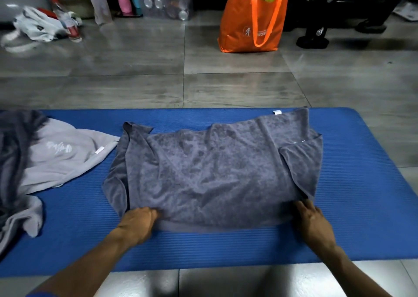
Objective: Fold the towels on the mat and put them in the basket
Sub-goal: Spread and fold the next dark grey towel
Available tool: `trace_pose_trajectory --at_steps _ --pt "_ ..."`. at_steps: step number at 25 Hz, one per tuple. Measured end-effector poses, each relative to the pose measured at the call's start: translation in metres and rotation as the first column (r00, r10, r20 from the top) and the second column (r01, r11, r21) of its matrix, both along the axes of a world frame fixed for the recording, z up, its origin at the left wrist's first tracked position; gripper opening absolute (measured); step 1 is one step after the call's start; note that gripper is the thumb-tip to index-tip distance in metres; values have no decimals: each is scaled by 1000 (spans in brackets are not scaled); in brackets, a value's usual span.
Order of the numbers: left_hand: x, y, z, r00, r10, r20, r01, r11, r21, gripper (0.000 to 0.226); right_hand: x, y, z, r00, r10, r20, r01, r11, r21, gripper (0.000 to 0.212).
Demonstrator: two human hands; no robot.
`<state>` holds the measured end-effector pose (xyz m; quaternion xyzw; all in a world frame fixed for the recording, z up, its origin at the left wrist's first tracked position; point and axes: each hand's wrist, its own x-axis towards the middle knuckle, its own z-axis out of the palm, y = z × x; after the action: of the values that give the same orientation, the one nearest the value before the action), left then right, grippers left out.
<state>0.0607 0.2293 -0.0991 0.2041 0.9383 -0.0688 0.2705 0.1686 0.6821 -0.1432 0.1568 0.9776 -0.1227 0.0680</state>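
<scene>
A towel (210,174) lies mid-mat (362,206), more towels (45,161) at its left, a bag (252,20) beyond.

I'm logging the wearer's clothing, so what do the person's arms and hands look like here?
Both forearms are bare to the bottom edge of the frame, and the left hand and right hand show no gloves, rings or watch. A blue sleeve edge shows at the left arm's bottom corner.

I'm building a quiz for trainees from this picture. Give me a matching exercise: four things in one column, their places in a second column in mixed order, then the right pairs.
Things:
1. grey towel
2. pale towel
3. orange bag
4. left hand

Places:
A. on the floor beyond the mat
B. on the grey towel's near left corner
C. middle of the mat
D. left part of the mat

Pairs: 1-C, 2-D, 3-A, 4-B
</scene>
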Motion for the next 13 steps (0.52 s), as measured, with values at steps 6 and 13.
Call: trace_pose_trajectory --at_steps 6,13 --pt "-57 -48 51 933 306 188 -349 893 283 30 -34 25 59 990 -142 -23 133 966 -222 30" --pt "-90 -77 155 658 348 667 -670 676 308 44 -76 60 179 960 63 273 123 781 -612 36"
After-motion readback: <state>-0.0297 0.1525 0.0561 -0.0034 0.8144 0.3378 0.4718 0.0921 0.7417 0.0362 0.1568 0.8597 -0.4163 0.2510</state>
